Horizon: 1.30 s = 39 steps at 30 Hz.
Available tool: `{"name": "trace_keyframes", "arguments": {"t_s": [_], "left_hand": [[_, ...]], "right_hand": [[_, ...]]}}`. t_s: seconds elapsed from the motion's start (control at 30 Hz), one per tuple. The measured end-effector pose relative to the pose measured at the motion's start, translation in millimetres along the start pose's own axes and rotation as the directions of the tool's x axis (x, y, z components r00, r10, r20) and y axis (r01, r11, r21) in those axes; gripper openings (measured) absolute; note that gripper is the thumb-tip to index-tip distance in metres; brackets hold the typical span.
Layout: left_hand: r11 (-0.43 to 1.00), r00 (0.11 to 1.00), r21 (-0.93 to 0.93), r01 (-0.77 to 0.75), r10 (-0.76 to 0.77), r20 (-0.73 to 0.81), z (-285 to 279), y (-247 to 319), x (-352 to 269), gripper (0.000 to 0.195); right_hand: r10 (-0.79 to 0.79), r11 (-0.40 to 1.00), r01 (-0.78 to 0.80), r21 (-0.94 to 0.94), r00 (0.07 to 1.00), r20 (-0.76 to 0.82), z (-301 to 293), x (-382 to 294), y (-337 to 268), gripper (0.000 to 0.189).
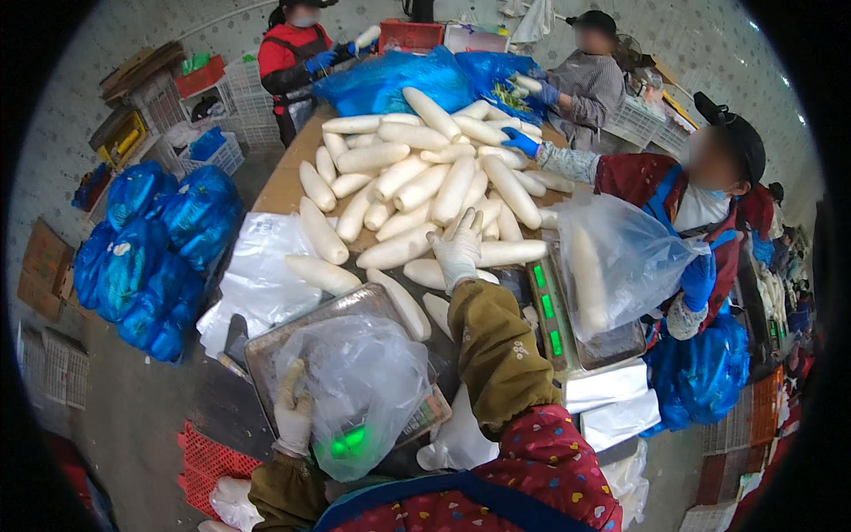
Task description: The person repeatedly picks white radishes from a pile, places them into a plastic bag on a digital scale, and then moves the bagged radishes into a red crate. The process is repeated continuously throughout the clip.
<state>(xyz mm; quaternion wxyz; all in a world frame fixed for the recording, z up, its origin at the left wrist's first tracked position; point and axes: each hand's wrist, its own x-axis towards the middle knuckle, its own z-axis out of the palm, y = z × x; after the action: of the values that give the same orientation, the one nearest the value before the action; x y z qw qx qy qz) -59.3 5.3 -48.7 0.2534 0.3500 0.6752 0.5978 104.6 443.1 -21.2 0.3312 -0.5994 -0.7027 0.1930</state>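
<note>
My left hand [292, 411], in a whitish glove, grips the edge of a clear plastic bag [362, 379]. The bag is puffed out over the metal pan of a weighing scale [319, 312], and its green-lit display shows through the film. My right hand [459, 251], gloved too, reaches forward with fingers apart to the near side of a heap of white daikon radishes [412, 179]. Its fingertips rest at the radishes, closed on none. Beneath its palm lies one daikon [425, 271]; another daikon [400, 302] leans over the scale pan's far edge.
At right, a co-worker's blue-gloved hand [698, 276] holds a bagged daikon [588, 286] over a second scale [611, 346]. Flat plastic bags [259, 272] lie left of the heap. Full blue bags [143, 259] stand at left, a red crate [213, 465] below. Two people work across the table.
</note>
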Motion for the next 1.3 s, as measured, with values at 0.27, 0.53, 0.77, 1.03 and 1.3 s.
{"name": "trace_keyframes", "arguments": {"t_s": [0.27,0.53,0.77,1.03,1.3], "left_hand": [[0.998,1.0,0.062,0.023,-0.022,-0.007,-4,4,0,0.062],[0.998,0.999,0.052,-0.037,0.036,0.032,-2,-3,4,0.057],[0.961,0.97,0.134,-0.242,0.238,0.05,-14,48,8,0.057],[0.995,0.998,-0.085,-0.052,0.056,0.041,-33,89,9,0.047],[0.992,0.992,-0.011,-0.123,0.123,0.005,-52,67,-7,0.066]], "right_hand": [[0.156,0.967,-0.157,-0.199,0.988,-0.024,28,21,25,0.096],[0.146,-0.086,-0.525,0.847,0.834,0.532,-109,-82,77,0.061],[-0.326,-0.01,-0.383,0.924,0.875,0.359,-183,-233,-27,0.078],[-0.785,0.609,0.569,0.553,0.535,0.314,-88,-256,-75,0.076],[-0.77,0.619,0.581,0.528,0.58,0.264,-73,-248,-63,0.037]]}}
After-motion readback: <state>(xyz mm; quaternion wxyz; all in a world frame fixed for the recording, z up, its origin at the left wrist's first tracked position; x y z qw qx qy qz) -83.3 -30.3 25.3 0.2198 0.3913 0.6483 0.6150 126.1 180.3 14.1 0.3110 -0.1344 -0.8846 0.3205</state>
